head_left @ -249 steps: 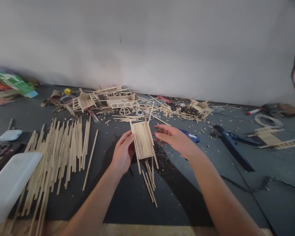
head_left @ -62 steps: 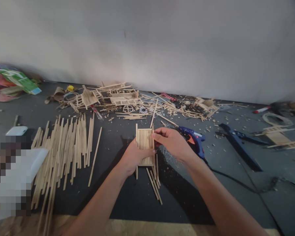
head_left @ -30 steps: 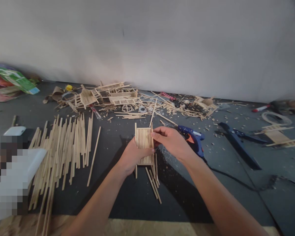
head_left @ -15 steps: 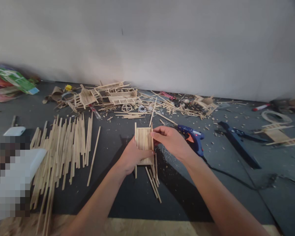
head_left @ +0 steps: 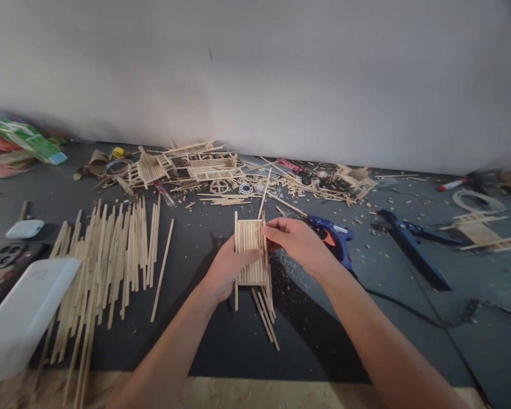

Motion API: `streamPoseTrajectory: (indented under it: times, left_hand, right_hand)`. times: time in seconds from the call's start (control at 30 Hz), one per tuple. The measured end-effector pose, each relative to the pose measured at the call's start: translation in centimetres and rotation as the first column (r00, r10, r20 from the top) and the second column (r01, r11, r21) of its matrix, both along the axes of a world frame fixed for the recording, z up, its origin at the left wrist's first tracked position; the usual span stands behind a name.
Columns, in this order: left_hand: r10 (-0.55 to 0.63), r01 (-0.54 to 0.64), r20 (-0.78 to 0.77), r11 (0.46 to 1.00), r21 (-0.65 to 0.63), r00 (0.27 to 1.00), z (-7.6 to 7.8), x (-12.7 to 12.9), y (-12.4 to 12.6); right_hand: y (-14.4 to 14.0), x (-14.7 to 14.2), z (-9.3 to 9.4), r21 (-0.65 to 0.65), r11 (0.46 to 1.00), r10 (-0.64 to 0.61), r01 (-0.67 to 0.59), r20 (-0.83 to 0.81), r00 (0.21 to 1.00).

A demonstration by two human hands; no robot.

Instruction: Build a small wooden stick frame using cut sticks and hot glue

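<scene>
A small panel of glued wooden sticks (head_left: 249, 250) is held upright over the dark mat (head_left: 221, 341). My left hand (head_left: 225, 272) grips it from below, thumb across its front. My right hand (head_left: 298, 244) pinches the panel's upper right edge with its fingertips. A few loose short sticks (head_left: 264, 312) lie on the mat just beneath the panel. A blue glue gun (head_left: 334, 241) lies on the mat directly behind my right hand.
A spread of long wooden sticks (head_left: 106, 261) lies to the left. Small stick-built models and scraps (head_left: 196, 167) are piled by the wall. A white case (head_left: 21, 312) and phone (head_left: 0, 258) sit at far left, a dark blue tool (head_left: 409, 250) at right.
Both hands hold the panel much as before. The panel has shifted slightly lower and my right fingers have slid a little along its top right edge.
</scene>
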State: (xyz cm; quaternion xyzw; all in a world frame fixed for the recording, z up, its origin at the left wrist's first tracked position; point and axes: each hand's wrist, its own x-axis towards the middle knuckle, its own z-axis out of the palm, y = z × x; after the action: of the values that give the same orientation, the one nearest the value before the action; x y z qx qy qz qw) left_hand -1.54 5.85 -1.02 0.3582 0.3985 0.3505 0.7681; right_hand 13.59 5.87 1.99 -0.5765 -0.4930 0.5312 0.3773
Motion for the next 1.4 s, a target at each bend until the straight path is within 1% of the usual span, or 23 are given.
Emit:
streamPoseTrajectory:
  times: [0.1, 0.2, 0.3, 0.43, 0.53, 0.7, 0.8, 0.97, 1.13, 1.2, 1.27, 1.33, 1.4]
  left_hand:
    - [0.005, -0.003, 0.056, 1.000, -0.030, 0.998, 0.0, 0.0, 0.0]
    - [-0.003, 0.005, 0.078, 1.000, -0.019, 0.997, 0.0, 0.0, 0.0]
    - [-0.003, 0.003, 0.050, 1.000, 0.011, 0.999, 0.0, 0.0, 0.0]
    - [0.020, -0.020, -0.011, 0.999, 0.045, 1.000, -0.1, 0.0, -0.1]
    - [0.035, -0.034, -0.011, 0.998, 0.061, 0.999, -0.1, 0.1, -0.1]
    - [0.033, -0.033, -0.009, 0.996, 0.082, 0.999, -0.1, 0.1, -0.1]
    - [0.034, -0.033, -0.019, 0.997, 0.073, 0.999, -0.2, 0.1, -0.1]
    - [0.030, -0.030, -0.008, 0.999, 0.038, 1.000, -0.2, 0.1, 0.0]
    - [0.046, -0.042, 0.107, 0.999, -0.033, 0.993, -0.2, 0.2, 0.1]
    - [0.047, -0.045, 0.128, 0.999, -0.023, 0.991, -0.3, 0.3, 0.2]
    - [0.029, -0.031, 0.137, 0.999, 0.008, 0.990, -0.5, 0.3, 0.2]
    - [0.013, -0.019, 0.142, 0.999, 0.038, 0.990, -0.7, 0.3, 0.2]
    - [0.022, -0.030, 0.138, 0.998, 0.055, 0.990, -0.7, 0.4, 0.2]
  right_hand:
    - [0.0, 0.1, 0.2, -0.020, 1.000, -0.006, 0.006, -0.029, 1.000]
    - [0.0, 0.1, 0.3, -0.024, 1.000, -0.019, 0.018, -0.045, 0.999]
    - [0.0, 0.0, 0.4, -0.007, 1.000, -0.025, 0.025, -0.030, 0.999]
    - [-0.1, -0.2, 0.4, 0.034, 0.999, -0.020, 0.019, 0.048, 0.999]
    - [-0.1, -0.3, 0.4, 0.071, 0.997, -0.006, 0.001, 0.071, 0.997]
    - [-0.1, -0.4, 0.4, 0.081, 0.997, -0.003, -0.004, 0.088, 0.996]
    - [-0.1, -0.4, 0.2, 0.089, 0.996, -0.012, 0.005, 0.087, 0.996]
    - [-0.1, -0.5, 0.0, 0.074, 0.996, -0.056, 0.053, 0.037, 0.998]
    - [0.2, -0.2, -0.4, 0.080, 0.986, -0.137, 0.145, -0.098, 0.986]
    - [0.4, 0.1, -0.5, 0.103, 0.975, -0.180, 0.196, -0.145, 0.973]
    - [0.6, 0.5, -0.6, 0.131, 0.967, -0.197, 0.220, -0.169, 0.966]
    - [0.5, 1.1, -0.4, 0.143, 0.964, -0.199, 0.223, -0.160, 0.967]
    - [0.1, 1.9, 0.1, 0.140, 0.962, -0.222, 0.237, -0.115, 0.968]
